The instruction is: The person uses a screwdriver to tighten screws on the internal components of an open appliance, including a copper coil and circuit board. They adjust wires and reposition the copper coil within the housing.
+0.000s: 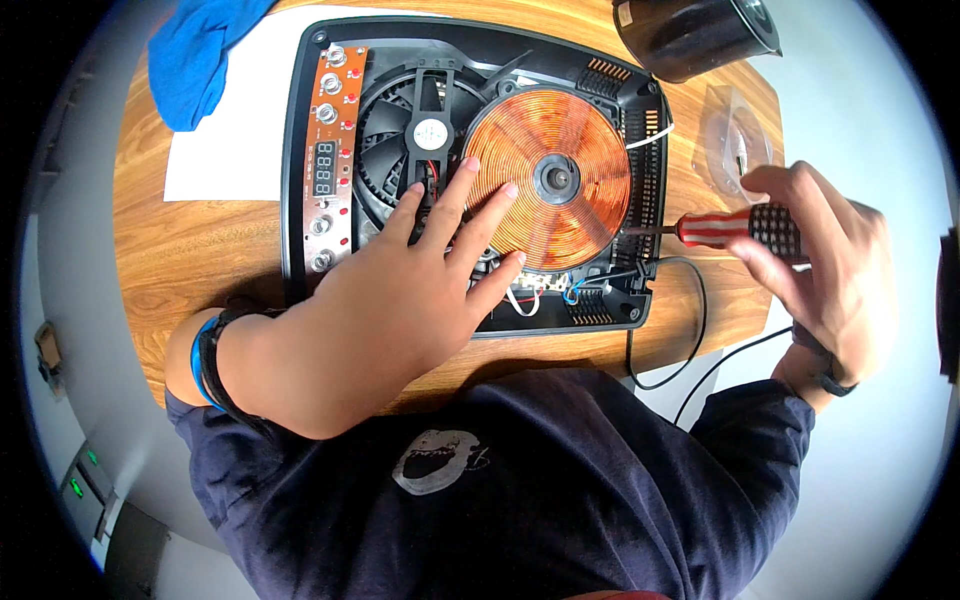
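The opened black housing lies flat on the wooden table, its lower side close to the front edge, where the person's dark shirt comes near. Bare wood shows to the housing's left; on the right, a narrower strip runs to the table's edge, beneath the right hand's tool.

The left hand is palm down with its fingers spread, reaching across the fan and the left part of the copper coil. The right hand curls loosely around the handle of a screwdriver, thumb against the grip; the shaft points left to the coil's lower right rim. Whether its tip sits in a screw cannot be told.

Counted: one coil, one fan, one orange control board with at least five round metal contacts, and one screwdriver. Around these are one blue cloth, one white sheet, one black pitcher and one clear tray.
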Demonstrator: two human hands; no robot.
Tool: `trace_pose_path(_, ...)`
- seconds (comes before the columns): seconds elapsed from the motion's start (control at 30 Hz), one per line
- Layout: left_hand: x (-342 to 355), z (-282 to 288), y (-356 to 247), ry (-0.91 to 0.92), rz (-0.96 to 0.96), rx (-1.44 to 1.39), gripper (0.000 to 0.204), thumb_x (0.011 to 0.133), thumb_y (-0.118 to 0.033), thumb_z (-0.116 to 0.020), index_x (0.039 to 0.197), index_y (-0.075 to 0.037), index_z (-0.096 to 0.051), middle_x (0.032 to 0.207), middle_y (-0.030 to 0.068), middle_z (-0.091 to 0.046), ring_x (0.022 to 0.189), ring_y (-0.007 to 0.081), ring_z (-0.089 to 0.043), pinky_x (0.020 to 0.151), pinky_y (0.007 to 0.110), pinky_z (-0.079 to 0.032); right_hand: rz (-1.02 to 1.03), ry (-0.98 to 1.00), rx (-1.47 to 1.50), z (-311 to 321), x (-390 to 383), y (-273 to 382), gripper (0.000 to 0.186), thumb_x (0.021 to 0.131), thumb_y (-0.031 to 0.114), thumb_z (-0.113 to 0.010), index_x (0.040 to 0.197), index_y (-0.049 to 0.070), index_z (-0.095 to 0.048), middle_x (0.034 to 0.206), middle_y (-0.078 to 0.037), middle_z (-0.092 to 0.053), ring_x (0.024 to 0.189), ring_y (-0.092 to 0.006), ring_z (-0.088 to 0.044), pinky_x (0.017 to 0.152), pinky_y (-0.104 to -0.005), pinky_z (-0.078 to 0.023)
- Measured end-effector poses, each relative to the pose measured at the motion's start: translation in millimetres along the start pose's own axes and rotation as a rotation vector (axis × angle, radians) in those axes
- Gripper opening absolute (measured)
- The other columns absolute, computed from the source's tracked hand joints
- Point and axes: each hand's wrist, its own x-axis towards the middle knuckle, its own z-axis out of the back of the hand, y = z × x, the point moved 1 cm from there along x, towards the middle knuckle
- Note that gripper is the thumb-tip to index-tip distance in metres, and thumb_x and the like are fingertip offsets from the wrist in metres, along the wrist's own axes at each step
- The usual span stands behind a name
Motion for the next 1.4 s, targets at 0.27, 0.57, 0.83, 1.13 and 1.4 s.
trace_pose_path(0.27, 0, -1, -6, -0.031, 0.036, 0.048, 0.059, 0.107, -0.019, -0.064, 0.164, -0.005, -0.068, 0.184, 0.0332, -0.043, 0.165, 0.0563, -0.047, 0.127, 0.064, -0.052, 0.173, -0.015, -0.029, 5, 14, -7, 0.043, 0.083, 0.012, -0.093, 0.120, 0.001, -0.073, 0.117, -0.012, -0.073, 0.107, -0.0351, -0.080, 0.082, -0.0448, -0.068)
trace_pose_path(0.57, -2, -6, -12, -0.060, 0.073, 0.066, 0.060, 0.108, -0.015, -0.063, 0.166, -0.003, -0.065, 0.184, 0.0344, -0.041, 0.162, 0.0611, -0.051, 0.127, 0.061, -0.054, 0.179, -0.106, -0.010, 0, 12, -3, 0.039, 0.084, 0.002, -0.092, 0.119, 0.001, -0.076, 0.122, -0.013, -0.076, 0.102, -0.0342, -0.083, 0.081, -0.0419, -0.070)
trace_pose_path(0.83, -7, 8, -9, -0.017, 0.026, 0.073, 0.069, 0.105, -0.008, -0.065, 0.174, -0.009, -0.058, 0.188, 0.0340, -0.032, 0.156, 0.0630, -0.056, 0.127, 0.054, -0.056, 0.036, -0.031, -0.086, 1, -16, 4, 0.048, 0.100, 0.042, -0.091, 0.123, 0.003, -0.074, 0.112, -0.012, -0.079, 0.089, -0.0328, -0.085, 0.078, -0.0428, -0.069)
trace_pose_path(1.13, -6, 9, -1, -0.061, -0.014, -0.021, 0.069, 0.104, -0.004, -0.065, 0.173, -0.008, -0.058, 0.187, 0.0327, -0.034, 0.157, 0.0568, -0.057, 0.118, 0.052, -0.063, 0.011, 0.016, 0.072, -4, -26, 6, 0.049, 0.095, 0.028, -0.095, 0.129, 0.003, -0.072, 0.116, -0.013, -0.075, 0.088, -0.0334, -0.086, 0.073, -0.0449, -0.067)
trace_pose_path(1.4, -7, 12, 0, -0.070, -0.007, 0.006, 0.062, 0.104, -0.005, -0.065, 0.166, -0.007, -0.063, 0.186, 0.0303, -0.037, 0.159, 0.0542, -0.056, 0.111, 0.048, -0.068, 0.182, -0.124, 0.082, -5, -19, 3, 0.052, 0.087, 0.027, -0.097, 0.124, 0.003, -0.070, 0.111, -0.012, -0.075, 0.095, -0.0320, -0.085, 0.074, -0.0437, -0.067)
